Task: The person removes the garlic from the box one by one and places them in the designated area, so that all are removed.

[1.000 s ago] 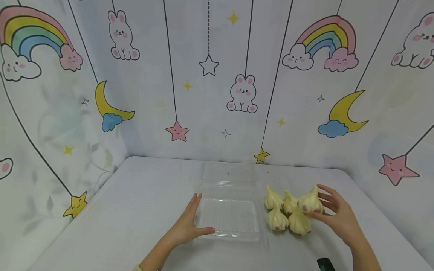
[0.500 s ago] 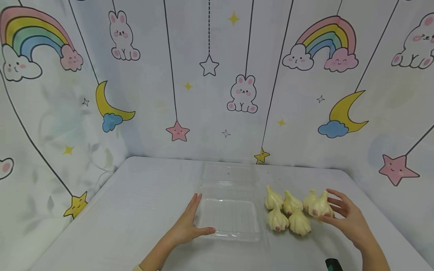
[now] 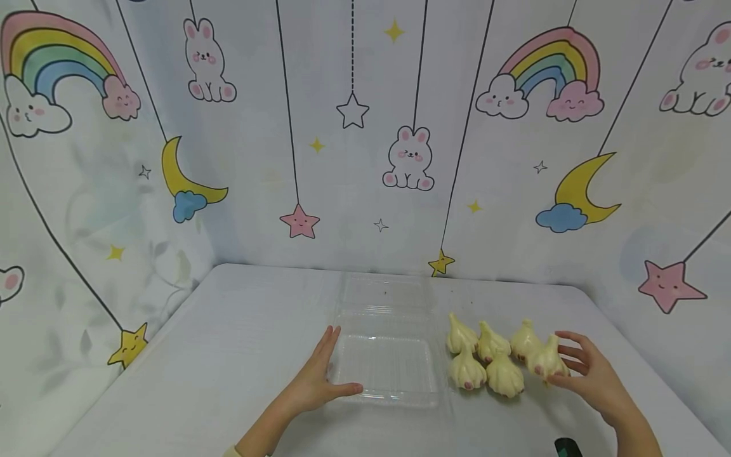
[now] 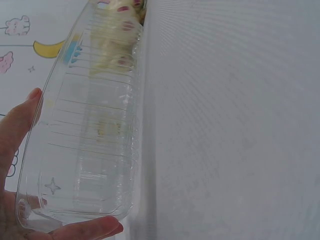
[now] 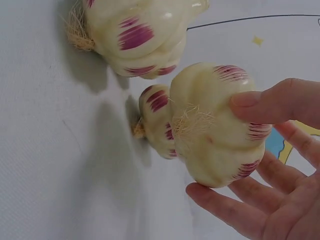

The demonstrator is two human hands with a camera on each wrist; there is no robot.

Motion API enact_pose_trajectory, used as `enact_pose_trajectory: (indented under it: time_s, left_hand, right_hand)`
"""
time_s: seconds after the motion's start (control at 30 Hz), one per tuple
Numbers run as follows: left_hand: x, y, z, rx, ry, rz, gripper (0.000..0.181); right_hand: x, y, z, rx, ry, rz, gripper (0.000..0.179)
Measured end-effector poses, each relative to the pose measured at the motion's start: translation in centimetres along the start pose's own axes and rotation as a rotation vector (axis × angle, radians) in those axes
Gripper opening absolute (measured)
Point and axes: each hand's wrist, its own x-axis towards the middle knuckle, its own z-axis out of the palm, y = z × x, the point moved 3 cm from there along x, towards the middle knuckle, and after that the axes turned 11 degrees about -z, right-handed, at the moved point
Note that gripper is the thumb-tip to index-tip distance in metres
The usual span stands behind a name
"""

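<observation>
In the head view my left hand rests at the near left corner of a clear plastic clamshell container, its lid laid back behind it. Straight fingers lie along the left side and the thumb reaches over the front rim. My right hand grips a garlic bulb between thumb and fingers, at the right end of a group. In the right wrist view the held bulb turns its rooty base and purple streaks to the camera. Whether it touches the table cannot be told.
Several more garlic bulbs lie in two rough rows right of the container. At the bottom edge shows a dark object near the right forearm. A patterned cloth wall rises behind the white table.
My right hand has moved right and toward me with the garlic bulb, away from the others, uncovering another bulb behind it. The dark object shifted right too. My left hand stayed put.
</observation>
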Motion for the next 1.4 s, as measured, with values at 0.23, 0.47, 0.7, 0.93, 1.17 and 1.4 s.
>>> enact_pose_trajectory:
  time_s: [0.23,0.47,0.7,0.93,1.17,1.4]
  left_hand:
    - [0.1,0.0,0.0,0.001,-0.006,0.005,0.107]
    - [0.1,-0.1,0.0,0.001,-0.007,0.010,0.106]
    - [0.1,0.0,0.0,0.002,-0.008,0.011,0.107]
    - [0.1,0.0,0.0,0.003,-0.013,0.011,0.106]
    - [0.3,-0.1,0.0,-0.007,-0.019,0.017,0.107]
    - [0.3,-0.1,0.0,-0.017,-0.024,0.026,0.106]
  right_hand:
    - [-0.1,0.9,0.2,0.016,-0.020,0.027,0.083]
    - [0.0,1.5,0.5,0.029,-0.034,0.040,0.079]
    - [0.1,2.0,0.9,0.046,-0.063,0.071,0.078]
    - [0.3,2.0,1.2,0.023,-0.073,0.091,0.080]
    - [0.3,1.5,1.6,0.030,-0.050,0.041,0.080]
    - [0.3,1.4,1.6,0.003,-0.061,0.045,0.083]
